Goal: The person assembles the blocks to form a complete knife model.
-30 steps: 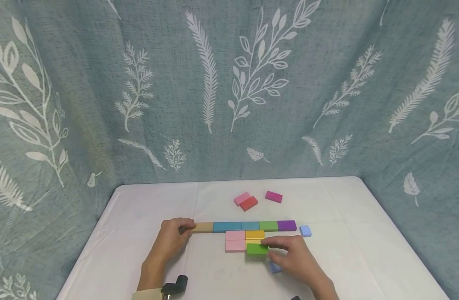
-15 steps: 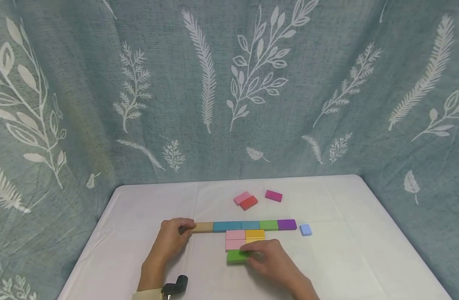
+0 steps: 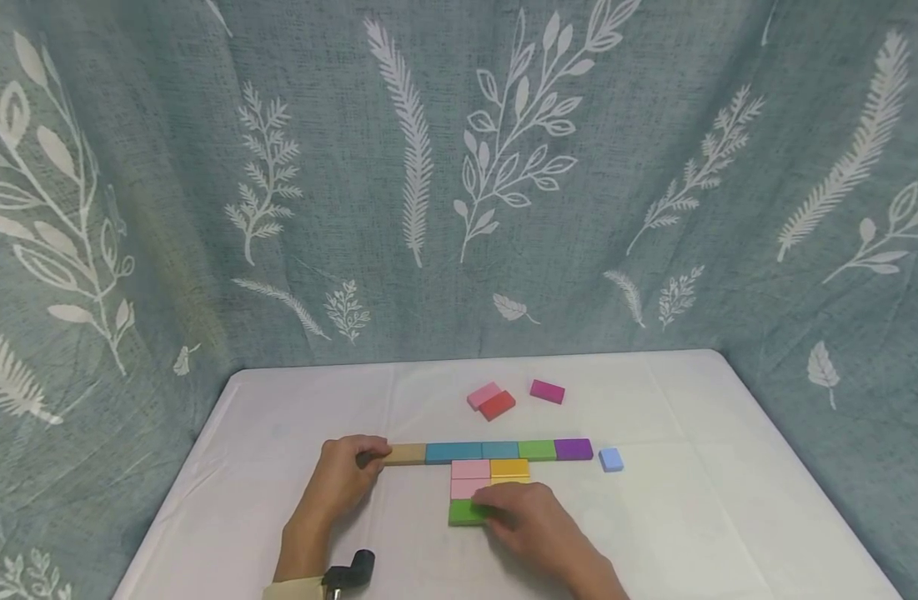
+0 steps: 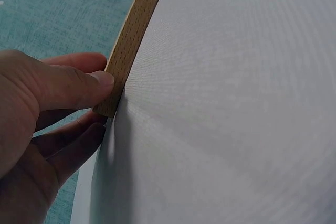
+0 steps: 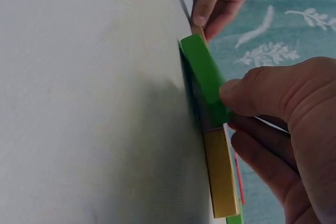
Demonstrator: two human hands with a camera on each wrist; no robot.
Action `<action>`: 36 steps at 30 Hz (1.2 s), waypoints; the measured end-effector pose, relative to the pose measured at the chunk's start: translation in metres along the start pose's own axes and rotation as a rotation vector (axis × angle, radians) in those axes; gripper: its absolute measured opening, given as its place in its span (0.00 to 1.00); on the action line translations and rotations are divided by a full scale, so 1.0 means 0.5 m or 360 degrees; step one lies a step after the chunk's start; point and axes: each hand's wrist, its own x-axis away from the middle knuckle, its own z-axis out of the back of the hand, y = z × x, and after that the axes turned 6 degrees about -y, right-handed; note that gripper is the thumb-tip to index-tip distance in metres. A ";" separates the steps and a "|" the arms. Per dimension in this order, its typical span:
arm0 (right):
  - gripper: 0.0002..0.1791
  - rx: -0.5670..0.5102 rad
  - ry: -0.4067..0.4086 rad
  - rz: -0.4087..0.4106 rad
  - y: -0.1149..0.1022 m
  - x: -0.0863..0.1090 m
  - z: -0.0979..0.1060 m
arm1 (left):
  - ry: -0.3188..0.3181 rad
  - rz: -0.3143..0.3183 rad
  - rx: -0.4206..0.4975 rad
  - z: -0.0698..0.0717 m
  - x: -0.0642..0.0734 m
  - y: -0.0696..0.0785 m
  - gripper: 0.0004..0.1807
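In the head view my left hand (image 3: 342,475) grips the left end of a tan wooden block (image 3: 408,454). The left wrist view shows thumb and fingers on either side of that block (image 4: 134,30). My right hand (image 3: 537,529) pinches a green block (image 3: 462,513) just below two pink blocks (image 3: 470,479). In the right wrist view this green block (image 5: 201,69) is tilted, next to a yellow block (image 5: 221,166). Two blue-teal blocks (image 3: 454,452), another green block (image 3: 537,451) and a purple block (image 3: 574,450) continue the tan block's row. Right-hand fingers partly cover the yellow blocks (image 3: 509,468).
A small light-blue block (image 3: 611,459) lies right of the row. Farther back are a pink block (image 3: 484,395), a red block (image 3: 498,406) and a magenta block (image 3: 548,392). All are on a white-covered table (image 3: 293,408) before a patterned curtain (image 3: 459,317).
My right hand has carried the green block left from below the yellow blocks to below the pink ones. A blue block beside that hand is now hidden. My left hand stays put.
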 end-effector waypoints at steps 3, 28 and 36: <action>0.19 -0.0003 0.0024 0.0006 -0.001 -0.001 -0.002 | -0.0003 -0.0016 0.0003 0.001 0.001 0.001 0.12; 0.17 -0.0024 0.0007 -0.0044 -0.009 -0.012 -0.013 | -0.0006 -0.0013 0.0003 -0.003 0.002 0.006 0.12; 0.15 -0.0022 0.0067 0.0008 -0.004 -0.007 -0.017 | 0.0002 -0.0018 -0.0005 -0.006 0.002 0.000 0.11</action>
